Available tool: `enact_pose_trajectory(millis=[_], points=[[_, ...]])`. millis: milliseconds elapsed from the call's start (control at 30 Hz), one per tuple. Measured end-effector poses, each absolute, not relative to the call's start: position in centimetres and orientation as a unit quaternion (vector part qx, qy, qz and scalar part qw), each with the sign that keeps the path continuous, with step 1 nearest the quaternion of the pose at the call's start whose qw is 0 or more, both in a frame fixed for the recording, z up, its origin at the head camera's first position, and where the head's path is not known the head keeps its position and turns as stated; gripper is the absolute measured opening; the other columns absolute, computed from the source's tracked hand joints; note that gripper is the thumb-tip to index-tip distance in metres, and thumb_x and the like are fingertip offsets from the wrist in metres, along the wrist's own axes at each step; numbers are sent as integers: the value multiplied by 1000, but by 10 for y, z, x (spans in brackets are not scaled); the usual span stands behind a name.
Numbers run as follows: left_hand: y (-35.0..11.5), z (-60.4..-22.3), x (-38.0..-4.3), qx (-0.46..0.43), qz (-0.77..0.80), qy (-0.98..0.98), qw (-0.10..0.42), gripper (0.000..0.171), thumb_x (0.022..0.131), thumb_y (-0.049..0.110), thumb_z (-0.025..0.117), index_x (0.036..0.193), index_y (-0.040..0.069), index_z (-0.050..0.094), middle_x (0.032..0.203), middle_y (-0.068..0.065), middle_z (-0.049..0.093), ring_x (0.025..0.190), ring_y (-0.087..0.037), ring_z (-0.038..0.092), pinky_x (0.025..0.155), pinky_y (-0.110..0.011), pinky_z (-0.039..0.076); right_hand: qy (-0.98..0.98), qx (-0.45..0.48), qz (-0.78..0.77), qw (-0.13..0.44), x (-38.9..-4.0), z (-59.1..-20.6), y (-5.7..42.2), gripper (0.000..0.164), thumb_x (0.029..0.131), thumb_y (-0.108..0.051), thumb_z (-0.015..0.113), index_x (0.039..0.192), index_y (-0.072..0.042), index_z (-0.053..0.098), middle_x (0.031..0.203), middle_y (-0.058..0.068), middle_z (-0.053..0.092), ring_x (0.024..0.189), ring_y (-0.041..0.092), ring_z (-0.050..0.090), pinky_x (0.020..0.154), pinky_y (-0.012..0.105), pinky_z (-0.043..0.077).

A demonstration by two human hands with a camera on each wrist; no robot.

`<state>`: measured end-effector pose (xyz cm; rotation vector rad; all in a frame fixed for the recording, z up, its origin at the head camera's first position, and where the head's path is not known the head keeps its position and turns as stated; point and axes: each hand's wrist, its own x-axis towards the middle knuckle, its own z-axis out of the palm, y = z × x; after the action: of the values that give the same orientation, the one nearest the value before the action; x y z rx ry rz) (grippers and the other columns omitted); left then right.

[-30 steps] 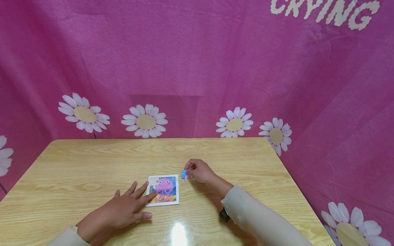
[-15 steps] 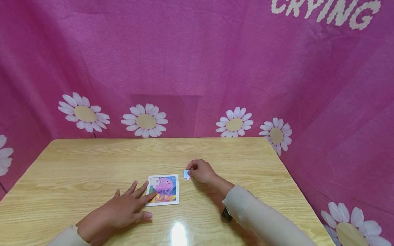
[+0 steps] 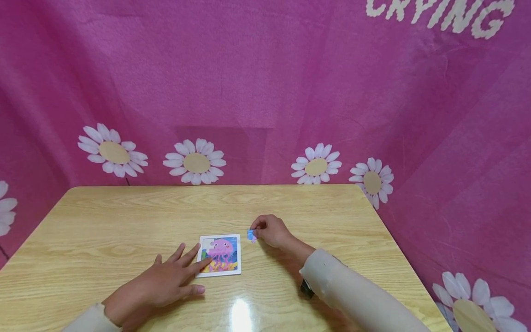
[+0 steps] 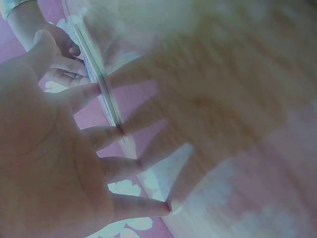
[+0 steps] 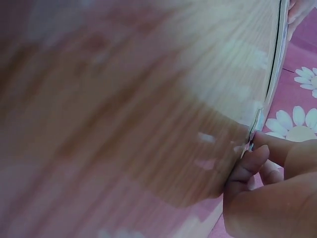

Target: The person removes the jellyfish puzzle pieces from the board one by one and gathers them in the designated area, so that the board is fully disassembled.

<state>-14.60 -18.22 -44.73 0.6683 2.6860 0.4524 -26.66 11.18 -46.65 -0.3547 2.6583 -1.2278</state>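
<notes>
A square jigsaw puzzle [image 3: 221, 275] with a white frame lies on the table, showing a pink jellyfish over yellow and blue. A pale gap shows at its upper left. My left hand [image 3: 166, 281] is spread flat beside it, fingertips on its left edge and one finger over the picture. To the right of the frame, my right hand [image 3: 271, 231] pinches a small blue and pink puzzle piece [image 3: 250, 234] between thumb and index finger, low over the table. In the right wrist view the right hand [image 5: 267, 173] holds the piece's thin edge at the tabletop.
The glossy wooden table [image 3: 124, 221] reaches back to a pink curtain [image 3: 265, 92] printed with white daisies. A dark object [image 3: 306, 289] shows under the right sleeve. Bright glare falls on the table in front of the puzzle.
My right hand has shifted the puzzle piece slightly to the right and turned it a little, still pinching it. The left hand and the framed puzzle have stayed in place.
</notes>
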Motion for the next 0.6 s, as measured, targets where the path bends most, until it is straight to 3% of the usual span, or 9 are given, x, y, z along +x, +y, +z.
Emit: enact_pose_trajectory(millis=[600], points=[[-181,-446,-146,227,158,945,174,75,94,70,55,160,35,40,171,-11,22,154,-52,15,100,-90,14,893,-119,-423,95,-266,-466,113,7,93,3,72,94,-3,74,89,5,69,81,14,55,76,27,47]])
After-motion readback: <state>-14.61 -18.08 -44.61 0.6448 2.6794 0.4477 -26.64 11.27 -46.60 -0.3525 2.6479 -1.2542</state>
